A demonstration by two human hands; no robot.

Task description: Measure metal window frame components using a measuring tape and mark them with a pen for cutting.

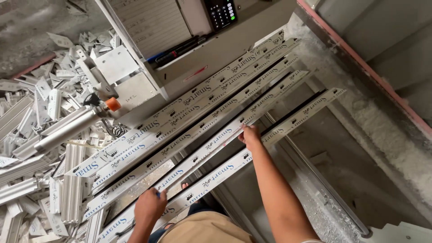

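The single head-worn camera looks steeply down from close above the long white plastic window profiles [216, 130]. Both hands, the grey machine housing [216, 49] and the floor share this one view.

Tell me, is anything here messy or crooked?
Yes. A jumbled heap of white offcuts lies at the left, pieces pointing every way. The long white profiles lie side by side, but their far ends are staggered, not flush. The left hand and right hand rest on them.
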